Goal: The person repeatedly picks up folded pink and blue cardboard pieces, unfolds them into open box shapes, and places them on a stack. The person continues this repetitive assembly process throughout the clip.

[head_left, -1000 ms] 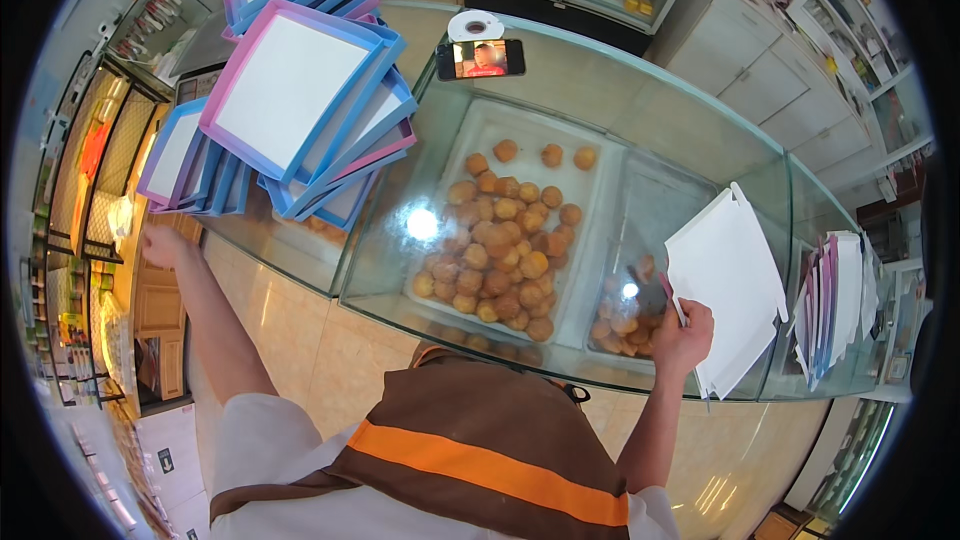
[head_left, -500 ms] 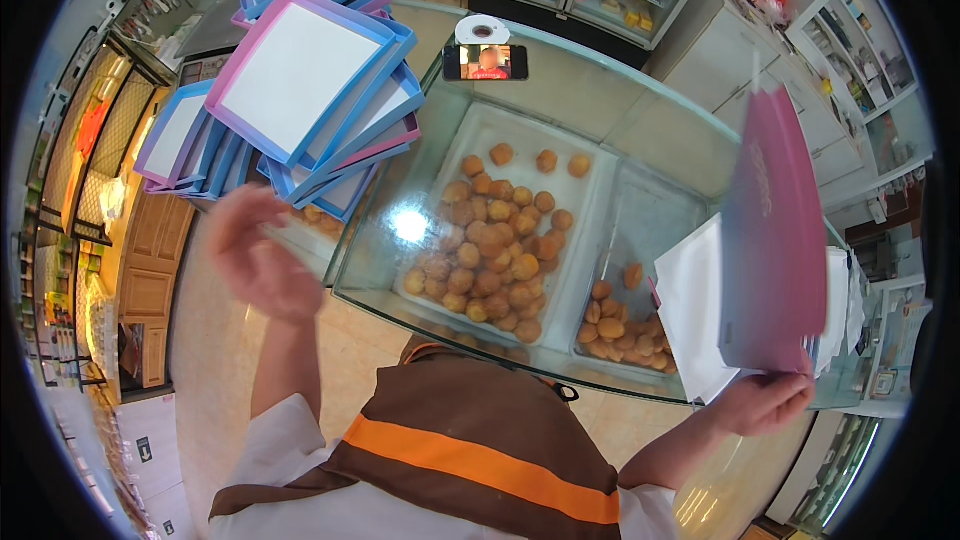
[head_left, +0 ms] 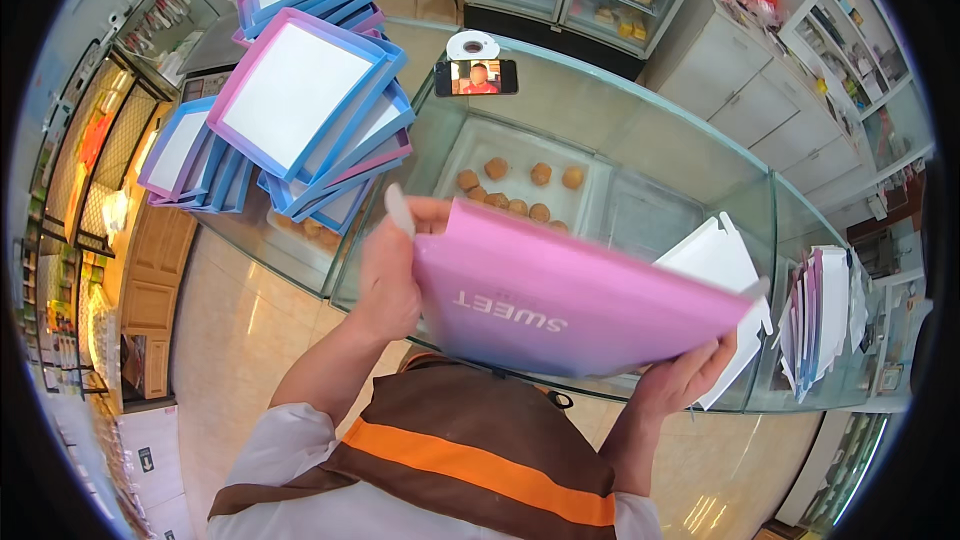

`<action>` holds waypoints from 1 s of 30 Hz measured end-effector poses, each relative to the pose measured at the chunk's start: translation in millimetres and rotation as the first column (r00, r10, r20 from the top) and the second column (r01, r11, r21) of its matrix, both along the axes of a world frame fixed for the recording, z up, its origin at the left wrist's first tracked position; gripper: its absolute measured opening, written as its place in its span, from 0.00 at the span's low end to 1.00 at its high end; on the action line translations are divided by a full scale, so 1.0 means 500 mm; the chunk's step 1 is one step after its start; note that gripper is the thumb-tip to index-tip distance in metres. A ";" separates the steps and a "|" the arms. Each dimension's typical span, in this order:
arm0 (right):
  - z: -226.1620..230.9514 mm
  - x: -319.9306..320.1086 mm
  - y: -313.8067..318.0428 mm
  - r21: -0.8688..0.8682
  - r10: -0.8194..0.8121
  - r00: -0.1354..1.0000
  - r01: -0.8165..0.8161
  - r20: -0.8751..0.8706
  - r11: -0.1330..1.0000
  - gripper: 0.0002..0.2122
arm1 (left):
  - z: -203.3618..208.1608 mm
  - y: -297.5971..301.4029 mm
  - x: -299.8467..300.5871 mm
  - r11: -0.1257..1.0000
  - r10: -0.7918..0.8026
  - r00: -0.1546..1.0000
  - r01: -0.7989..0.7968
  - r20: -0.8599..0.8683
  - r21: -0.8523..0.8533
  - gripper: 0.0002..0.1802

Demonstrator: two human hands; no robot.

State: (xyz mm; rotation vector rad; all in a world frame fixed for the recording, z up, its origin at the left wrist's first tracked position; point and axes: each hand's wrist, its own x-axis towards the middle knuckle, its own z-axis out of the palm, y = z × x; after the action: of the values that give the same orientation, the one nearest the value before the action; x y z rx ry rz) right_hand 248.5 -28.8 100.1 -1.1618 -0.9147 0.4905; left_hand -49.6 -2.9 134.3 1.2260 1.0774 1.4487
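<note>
A pink-to-blue gradient cardboard box blank (head_left: 590, 290) is held up between my two hands, above the glass counter and in front of my apron. My left hand (head_left: 388, 275) is closed on its left end, with fingers at the upper edge. At the lower right corner, my right hand (head_left: 685, 375) grips the same blank. White tabs stick out at both ends of the blank. Beneath and beyond it, a white sheet of card (head_left: 718, 250) lies on the glass. The blank hides much of the counter's contents.
Folded pink-and-blue box trays (head_left: 295, 90) are stacked at the left of the glass counter (head_left: 660, 130). Round brown pastries (head_left: 540, 173) lie on a tray under the glass. A phone (head_left: 477, 78) stands at the far edge. More flat blanks (head_left: 815, 310) sit at the right.
The blank has come from the right side to the middle, turned from upright to lengthwise. My left hand, free before, has moved right and taken its left end.
</note>
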 end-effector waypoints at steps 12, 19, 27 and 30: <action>0.065 -0.029 -0.037 -0.316 0.611 0.784 -0.610 -0.110 0.726 0.43 | -0.003 -0.039 -0.028 0.778 -0.609 0.788 0.615 0.090 -0.127 0.28; 0.073 -0.046 -0.038 -0.208 0.316 0.936 -0.343 -0.153 0.916 0.35 | -0.026 -0.078 -0.017 0.993 0.114 0.986 -0.117 0.118 0.018 0.43; 0.068 -0.061 -0.033 -0.279 0.387 0.919 -0.393 -0.078 0.876 0.38 | 0.020 -0.095 0.027 0.982 0.064 0.985 -0.033 -0.157 0.188 0.44; 0.084 -0.054 -0.033 -0.301 0.403 0.908 -0.419 -0.117 0.856 0.38 | 0.023 -0.081 0.006 0.974 0.005 0.965 0.054 -0.261 0.218 0.39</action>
State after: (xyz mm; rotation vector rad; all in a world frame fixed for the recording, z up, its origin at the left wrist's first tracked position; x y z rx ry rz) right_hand 221.7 -45.3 142.0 -1.2387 -1.0723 1.0471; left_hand -46.5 -43.4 145.7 1.6214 1.0870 1.4469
